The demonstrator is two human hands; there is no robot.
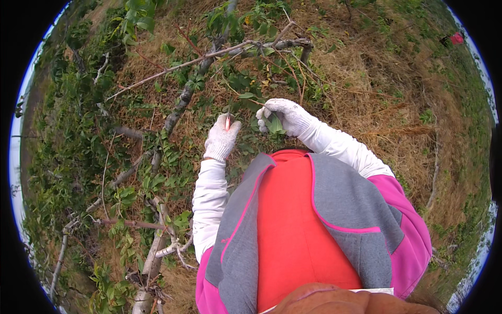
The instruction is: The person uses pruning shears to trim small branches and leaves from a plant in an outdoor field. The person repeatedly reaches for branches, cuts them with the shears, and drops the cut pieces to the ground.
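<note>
My left hand (pixel 221 138), in a white knit glove, is closed around a small tool with an orange-and-white handle (pixel 228 122). Its dark, narrow tip points away from me, and I cannot tell whether it is a knife or pruning shears. To the right, my gloved right hand (pixel 288 116) pinches a thin leafy shoot (pixel 251 99) between thumb and fingers. Green leaves (pixel 275 125) hang below that grip, in front of the palm. A small gap separates the two hands. Just beyond them, a grey tree branch (pixel 186 94) rises diagonally.
A long bare twig (pixel 172 69) and a cut branch stub (pixel 304 44) cross beyond my hands. Pale branches (pixel 155 251) stand close on my left among dense leaves. Dry grass (pixel 364 74) covers the ground at right. A small pink-red object (pixel 457 38) shows far right.
</note>
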